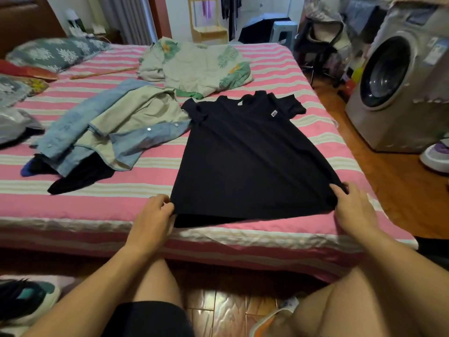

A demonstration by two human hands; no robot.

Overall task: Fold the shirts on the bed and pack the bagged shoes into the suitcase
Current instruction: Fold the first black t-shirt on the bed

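Observation:
A black T-shirt (245,154) lies spread flat, collar away from me, on the pink striped bed (97,203). My left hand (153,215) pinches its bottom left hem corner. My right hand (352,210) pinches the bottom right hem corner near the bed's front edge. To the left lies a heap of a denim shirt (73,132) and a beige shirt (136,113) over a dark garment (80,176). A shoe in a clear bag (24,297) sits on the floor at my lower left. No suitcase is in view.
A leaf-print quilt (199,66) is bunched at the bed's far side, with pillows (53,52) at the far left. A washing machine (401,88) stands to the right on the wooden floor. A grey bag (14,127) lies at the bed's left edge.

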